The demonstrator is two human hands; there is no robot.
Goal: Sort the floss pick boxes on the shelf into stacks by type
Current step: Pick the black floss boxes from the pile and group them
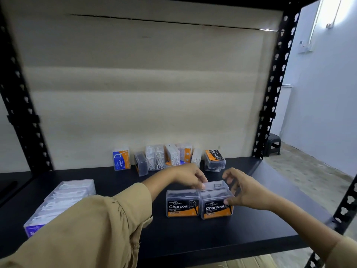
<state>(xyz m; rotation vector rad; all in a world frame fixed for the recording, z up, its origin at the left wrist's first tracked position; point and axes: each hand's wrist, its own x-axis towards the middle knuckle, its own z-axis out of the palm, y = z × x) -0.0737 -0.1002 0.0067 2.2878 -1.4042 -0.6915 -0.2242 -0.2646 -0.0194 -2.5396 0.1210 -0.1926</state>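
Two Charcoal floss pick boxes stand side by side near the front of the black shelf (251, 227): the left one (182, 205) and the right one (216, 206). Another clear box (215, 185) stands right behind the right one. My left hand (190, 176) pinches the back top edge where the boxes meet. My right hand (243, 188) grips the right Charcoal box at its right side. A row of white-pick boxes (63, 198) lies at the left. A mixed group of boxes (168, 157) stands at the back wall, with a blue Round box (121, 160) and stacked Charcoal boxes (214, 160).
Black perforated uprights (270, 105) frame the shelf on both sides. A beige back panel (143, 84) closes the rear. A dark stool (273, 144) stands on the floor to the right, beyond the shelf.
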